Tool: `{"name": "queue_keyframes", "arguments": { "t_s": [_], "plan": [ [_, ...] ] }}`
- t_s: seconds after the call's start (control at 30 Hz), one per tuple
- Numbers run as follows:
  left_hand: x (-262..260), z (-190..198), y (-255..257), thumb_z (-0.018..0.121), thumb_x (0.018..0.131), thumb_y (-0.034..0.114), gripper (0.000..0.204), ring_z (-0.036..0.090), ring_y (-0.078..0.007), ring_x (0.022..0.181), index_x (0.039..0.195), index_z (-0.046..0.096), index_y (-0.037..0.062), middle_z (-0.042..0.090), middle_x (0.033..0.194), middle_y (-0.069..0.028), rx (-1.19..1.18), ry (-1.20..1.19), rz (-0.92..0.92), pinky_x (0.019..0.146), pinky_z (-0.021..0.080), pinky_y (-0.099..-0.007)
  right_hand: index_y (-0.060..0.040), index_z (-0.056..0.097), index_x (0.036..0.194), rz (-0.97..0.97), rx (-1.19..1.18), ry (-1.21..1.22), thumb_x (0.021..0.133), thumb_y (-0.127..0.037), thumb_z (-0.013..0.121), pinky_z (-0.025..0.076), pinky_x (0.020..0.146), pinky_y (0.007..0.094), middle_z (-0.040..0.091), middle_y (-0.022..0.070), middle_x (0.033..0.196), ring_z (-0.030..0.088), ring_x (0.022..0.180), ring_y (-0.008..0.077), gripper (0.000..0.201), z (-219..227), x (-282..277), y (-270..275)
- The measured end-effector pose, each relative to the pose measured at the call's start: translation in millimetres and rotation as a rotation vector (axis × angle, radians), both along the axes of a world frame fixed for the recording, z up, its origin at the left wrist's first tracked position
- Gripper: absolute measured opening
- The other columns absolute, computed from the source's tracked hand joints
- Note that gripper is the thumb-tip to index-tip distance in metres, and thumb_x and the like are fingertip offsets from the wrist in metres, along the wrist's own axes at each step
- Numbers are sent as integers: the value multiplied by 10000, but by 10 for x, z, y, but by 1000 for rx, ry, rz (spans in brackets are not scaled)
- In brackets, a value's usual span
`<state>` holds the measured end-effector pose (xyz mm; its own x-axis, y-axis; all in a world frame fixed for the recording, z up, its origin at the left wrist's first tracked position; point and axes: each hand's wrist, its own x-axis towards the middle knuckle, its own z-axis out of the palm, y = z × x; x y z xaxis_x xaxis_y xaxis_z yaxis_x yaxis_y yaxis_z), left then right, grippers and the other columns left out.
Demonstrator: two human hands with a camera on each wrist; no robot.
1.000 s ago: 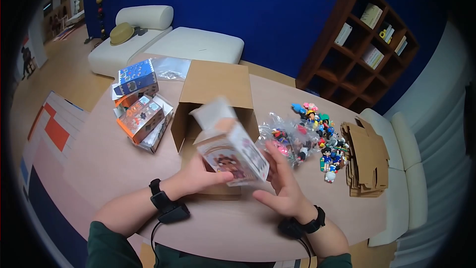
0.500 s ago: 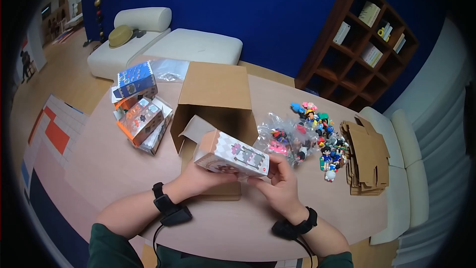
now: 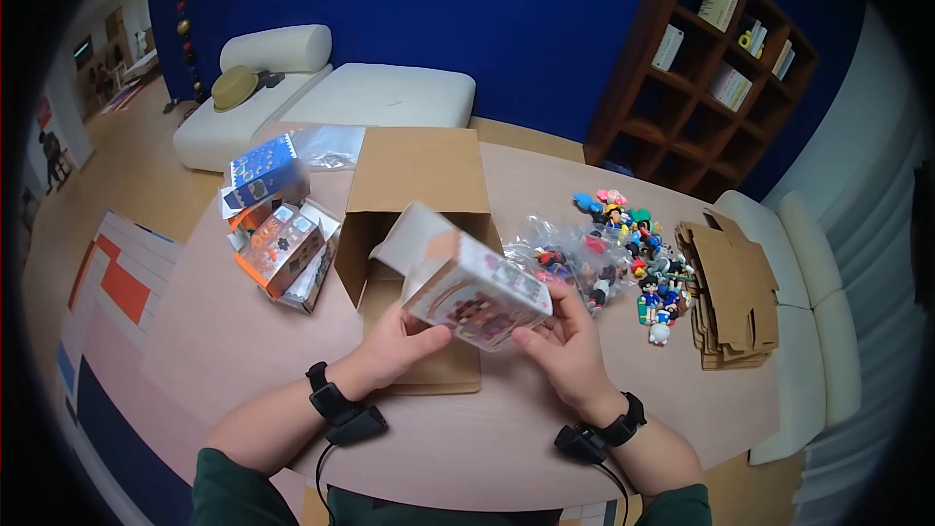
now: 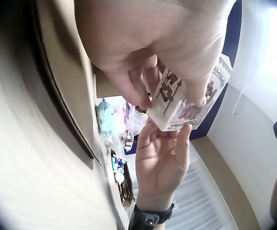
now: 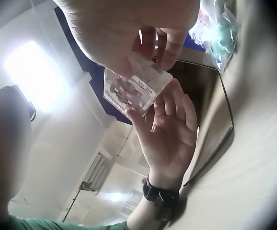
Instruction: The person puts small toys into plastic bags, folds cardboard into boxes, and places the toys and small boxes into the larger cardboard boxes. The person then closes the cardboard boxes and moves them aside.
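Observation:
A small printed cardboard toy box (image 3: 477, 297) is held up between both hands, tilted, its picture side facing the person. Its pale top flap (image 3: 414, 239) stands open toward the upper left. My left hand (image 3: 390, 351) grips the flap end from the left, thumb across the front. At the other end, my right hand (image 3: 570, 351) pinches the lower right corner between thumb and fingers. Both wrist views show the thumbs lying on the toy box (image 4: 186, 108). Behind it, a large brown carton (image 3: 419, 170) lies with its open side toward the person.
Several opened toy boxes (image 3: 282, 244) are piled at the left, beside a clear plastic bag (image 3: 331, 146). Right of the carton lie bagged figurines (image 3: 584, 258) and a heap of loose figurines (image 3: 662, 282). Flattened cardboard (image 3: 735, 292) is stacked near the table's right edge.
My right hand has gone from loosely spread beside the box to pinching its corner. The box was turned to its castle-patterned side, then tilted back to its picture side. The head view has shifted slightly.

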<state>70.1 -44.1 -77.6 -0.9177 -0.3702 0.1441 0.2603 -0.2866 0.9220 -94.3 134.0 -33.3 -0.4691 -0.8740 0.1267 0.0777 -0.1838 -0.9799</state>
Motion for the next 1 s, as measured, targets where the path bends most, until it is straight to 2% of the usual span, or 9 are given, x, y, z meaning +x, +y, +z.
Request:
{"name": "queue_keyframes", "arguments": {
  "t_s": [0.1,0.33,0.43,0.5,0.63,0.7,0.87,0.93,1.0],
  "plan": [
    [-7,-22,-10,732,949,196,573,569,-167,1236,1428,464,31,576,1391,-76,51,-20,-14,1073,437,-337,-22,422,1321,-52,-46,-41,886,65,696,503,1015,318,549,96,1273,554,1233,169,521,36,-12,-12],
    [36,29,-3,722,940,112,498,607,-141,1158,1380,513,12,629,1302,-69,-33,-55,64,997,492,-313,-22,436,1320,-37,38,-165,890,54,699,503,1012,317,534,107,1307,546,1240,169,510,-21,-24,-8],
    [69,34,-8,723,936,109,501,610,-135,1145,1380,513,11,633,1292,-65,-82,-71,31,992,496,-312,-25,467,1346,-112,-147,-22,893,29,716,507,1007,325,531,121,1347,562,1233,178,520,41,9,-3],
    [53,38,-26,724,937,117,505,608,-133,1146,1383,512,11,633,1290,-62,-116,-54,14,998,492,-315,-34,452,1404,28,-81,364,887,29,721,511,1004,327,519,116,1365,573,1218,181,586,88,-71,37],
    [52,15,-32,701,959,174,509,594,-136,1176,1398,500,13,624,1308,-60,-96,3,11,1024,472,-326,-39,429,1436,56,3,357,871,25,741,510,1009,327,516,97,1347,569,1217,177,648,187,-66,49],
    [46,9,-33,691,966,190,515,585,-142,1196,1407,492,15,619,1318,-59,-90,-10,17,1043,459,-334,-43,435,1427,-2,-14,71,860,12,761,516,992,326,529,88,1319,579,1203,178,657,156,3,36],
    [82,115,178,595,1011,196,591,418,-202,1386,1516,339,28,413,1506,-103,-59,108,31,1163,322,-391,-52,459,1393,99,45,60,860,-15,772,520,965,341,544,104,1304,589,1194,195,619,-49,88,62],
    [160,329,126,595,995,332,728,318,-264,1453,1539,243,1,333,1535,-148,-473,94,5,1194,241,-396,-48,475,1372,141,54,80,866,-39,769,517,965,363,556,120,1298,600,1188,222,585,-55,149,13],
    [309,647,129,590,979,389,772,313,-280,1447,1538,239,-11,330,1530,-167,-703,189,216,1192,235,-400,-43,503,1358,258,26,814,889,-157,754,483,1019,422,559,179,1331,584,1224,316,544,-19,151,2]
  ]
}}
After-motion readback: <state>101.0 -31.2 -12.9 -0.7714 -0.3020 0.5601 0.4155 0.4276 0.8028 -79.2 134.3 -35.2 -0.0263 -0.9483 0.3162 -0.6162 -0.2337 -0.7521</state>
